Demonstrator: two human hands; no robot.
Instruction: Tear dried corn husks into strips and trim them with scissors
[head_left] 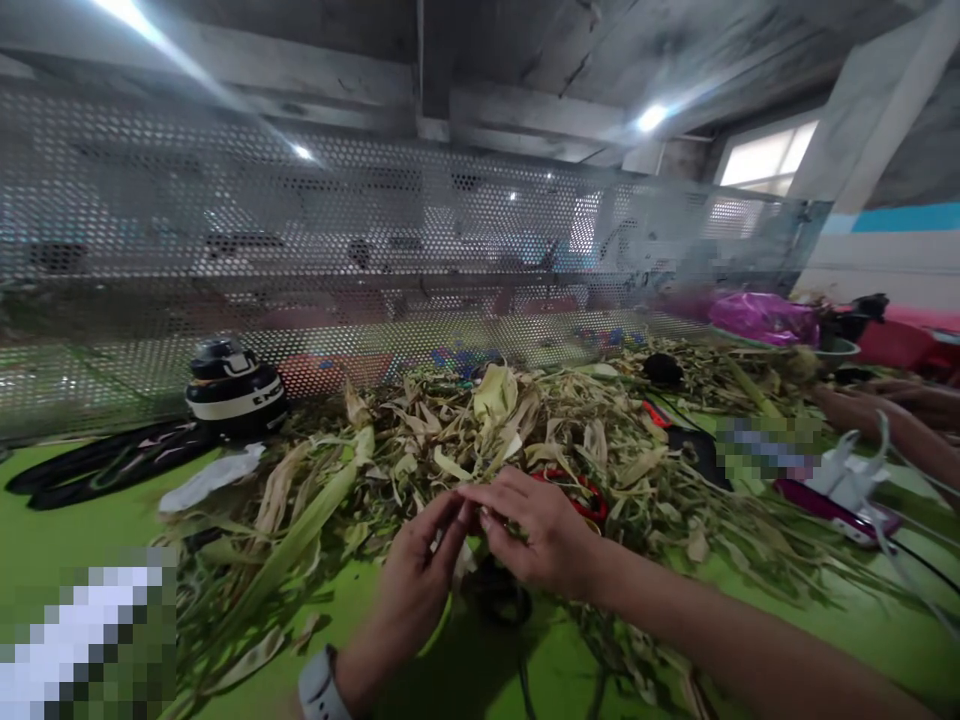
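My left hand (422,572) and my right hand (541,532) meet at the fingertips above the green table (442,680). Both are closed in a pinch, and whatever they hold is too small or hidden to name. A watch with a pale strap (322,686) is on my left wrist. Just beyond the hands lies a heap of dry leaves that look like corn husks (427,425). Red loop handles (592,500), perhaps of scissors, poke out behind my right hand. Below the hands is a dark coiled cord or strap (499,600), partly in shadow.
A perforated metal screen (360,250) stands behind the heap. To the left are a black jug-like bottle (234,390), a black strap (112,460) and a white tissue (212,480). At right are a purple power bank-like device (836,510), white cables and another person's arm (892,415).
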